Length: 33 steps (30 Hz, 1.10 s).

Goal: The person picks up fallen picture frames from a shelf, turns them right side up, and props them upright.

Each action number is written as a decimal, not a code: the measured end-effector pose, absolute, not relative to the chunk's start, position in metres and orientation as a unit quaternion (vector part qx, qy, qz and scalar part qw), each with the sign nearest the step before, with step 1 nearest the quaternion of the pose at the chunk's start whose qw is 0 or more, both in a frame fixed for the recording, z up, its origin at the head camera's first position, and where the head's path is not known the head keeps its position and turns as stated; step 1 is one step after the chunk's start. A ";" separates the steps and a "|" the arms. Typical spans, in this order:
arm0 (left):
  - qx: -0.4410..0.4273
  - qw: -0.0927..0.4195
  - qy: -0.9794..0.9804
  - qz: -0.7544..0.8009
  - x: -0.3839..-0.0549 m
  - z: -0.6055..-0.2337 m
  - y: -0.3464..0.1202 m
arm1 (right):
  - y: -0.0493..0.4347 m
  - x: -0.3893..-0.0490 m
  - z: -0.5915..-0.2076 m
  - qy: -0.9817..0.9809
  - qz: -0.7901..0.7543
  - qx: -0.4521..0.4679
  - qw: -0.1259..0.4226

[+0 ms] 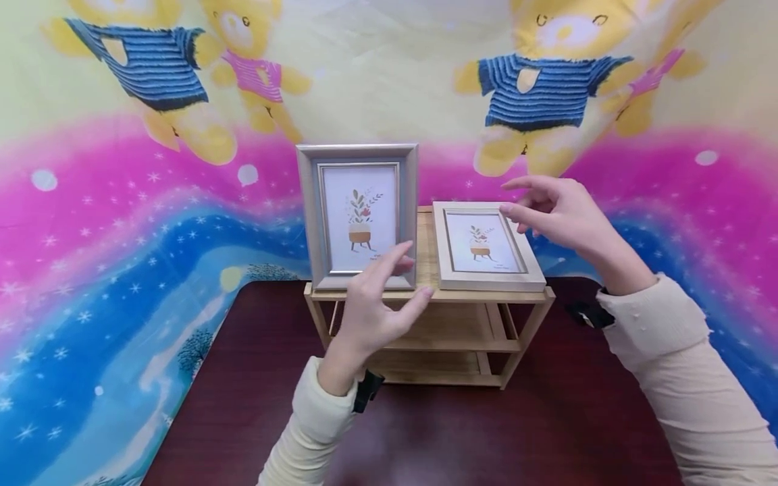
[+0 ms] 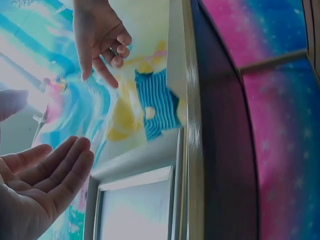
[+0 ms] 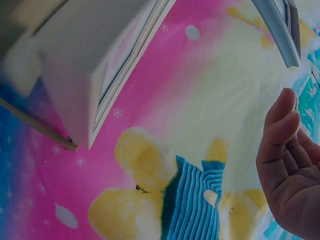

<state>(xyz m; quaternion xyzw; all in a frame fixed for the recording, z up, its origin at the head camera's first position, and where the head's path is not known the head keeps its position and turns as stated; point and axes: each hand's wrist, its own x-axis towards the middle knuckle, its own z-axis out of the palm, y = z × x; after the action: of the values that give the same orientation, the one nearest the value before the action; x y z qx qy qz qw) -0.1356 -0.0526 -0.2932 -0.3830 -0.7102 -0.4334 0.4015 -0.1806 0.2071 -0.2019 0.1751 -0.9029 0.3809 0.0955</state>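
Observation:
A silver-grey picture frame (image 1: 306, 216) stands upright on the left of a small wooden shelf rack (image 1: 428, 250). Beside it on the rack's top, a cream picture frame (image 1: 489, 281) is tilted far back, its picture facing up. Both show a potted plant drawing. My left hand (image 1: 378, 310) hovers in front of the silver-grey frame's lower right corner, fingers extended and thumb spread; its palm (image 2: 42, 187) shows in the left wrist view. Over the cream frame's upper right edge, my right hand (image 1: 562, 209) has loosely bent fingers (image 3: 280, 135) and holds nothing.
The rack has lower shelves (image 1: 450, 324) and stands on a dark red-brown table (image 1: 462, 439). Close behind hangs a colourful cloth (image 1: 377, 74) printed with teddy bears. Black wrist straps (image 1: 367, 390) show at both cuffs.

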 end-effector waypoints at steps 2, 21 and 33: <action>-0.374 0.392 -0.719 -0.435 -0.136 -0.294 -0.044 | 0.212 -0.180 -0.203 -0.908 0.372 0.170 0.089; -0.187 0.199 -0.887 -0.372 -0.150 -0.306 0.026 | 0.258 -0.238 -0.243 -0.940 0.320 0.118 -0.016; -0.132 0.194 -0.910 -0.341 -0.169 -0.311 0.040 | 0.268 -0.275 -0.270 -0.933 0.347 0.072 -0.060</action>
<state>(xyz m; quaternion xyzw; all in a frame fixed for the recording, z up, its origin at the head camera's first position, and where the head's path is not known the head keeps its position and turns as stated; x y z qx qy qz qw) -0.1693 0.0397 -0.3115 -0.1316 -0.9103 -0.3410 0.1942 -0.2751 0.2680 -0.2695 0.0723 -0.9331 0.3472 -0.0595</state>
